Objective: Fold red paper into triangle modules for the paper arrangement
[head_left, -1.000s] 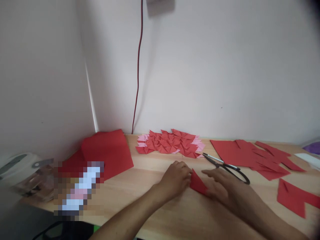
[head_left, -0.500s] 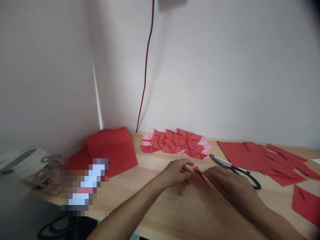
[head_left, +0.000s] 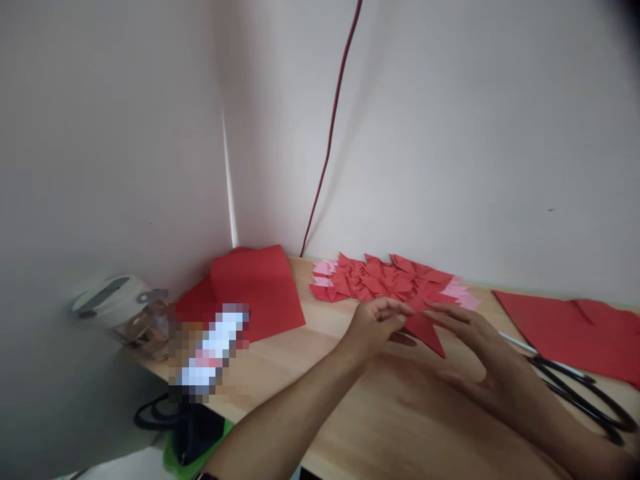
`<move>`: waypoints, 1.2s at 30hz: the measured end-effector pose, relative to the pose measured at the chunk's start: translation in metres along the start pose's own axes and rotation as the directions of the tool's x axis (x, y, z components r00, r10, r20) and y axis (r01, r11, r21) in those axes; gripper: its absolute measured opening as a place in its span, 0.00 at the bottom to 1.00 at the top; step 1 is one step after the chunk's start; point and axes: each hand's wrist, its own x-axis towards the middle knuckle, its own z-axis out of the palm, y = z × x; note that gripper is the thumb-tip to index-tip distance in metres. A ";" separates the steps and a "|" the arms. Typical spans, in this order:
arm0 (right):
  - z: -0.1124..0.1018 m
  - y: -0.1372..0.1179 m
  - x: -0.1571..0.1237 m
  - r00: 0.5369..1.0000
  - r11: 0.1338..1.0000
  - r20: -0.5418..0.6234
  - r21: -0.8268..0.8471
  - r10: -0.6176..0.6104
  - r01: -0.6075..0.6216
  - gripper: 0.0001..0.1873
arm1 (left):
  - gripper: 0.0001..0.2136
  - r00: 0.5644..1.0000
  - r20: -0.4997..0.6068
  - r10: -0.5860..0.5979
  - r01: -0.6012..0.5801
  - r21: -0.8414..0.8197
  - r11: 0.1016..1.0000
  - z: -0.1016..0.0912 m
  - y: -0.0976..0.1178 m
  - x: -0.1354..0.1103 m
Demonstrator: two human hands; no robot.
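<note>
A small folded red paper triangle (head_left: 427,331) is raised a little above the wooden table (head_left: 390,420), between my two hands. My left hand (head_left: 373,325) pinches its left side with curled fingers. My right hand (head_left: 473,347) touches its upper right edge with the fingers stretched out. Just behind them, against the wall, lies a pile of several folded red and pink paper pieces (head_left: 395,280).
Black-handled scissors (head_left: 580,387) lie on the table to the right of my right hand. Flat red sheets lie at the far right (head_left: 575,327) and in the left corner (head_left: 250,290). A red cable (head_left: 333,127) runs down the wall. A blurred-out item (head_left: 207,353) sits at the table's left edge.
The camera has swung left. Both hands have lifted the folded red piece off the table and moved it towards the pile at the wall.
</note>
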 end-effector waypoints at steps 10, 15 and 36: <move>0.014 -0.003 -0.002 0.977 0.995 -0.194 -0.060 -0.084 0.074 0.12 | 0.24 0.987 0.022 -0.157 0.158 -0.135 0.978 0.001 -0.006 -0.004; 0.007 -0.002 -0.004 0.972 0.992 -0.219 -0.110 -0.084 0.061 0.12 | 0.18 0.981 0.124 -0.148 0.160 -0.093 0.983 0.004 0.002 -0.010; -0.007 -0.011 -0.003 0.988 0.988 -0.147 0.155 0.040 -0.017 0.23 | 0.19 0.986 0.007 -0.168 0.167 -0.181 0.969 0.010 0.002 -0.010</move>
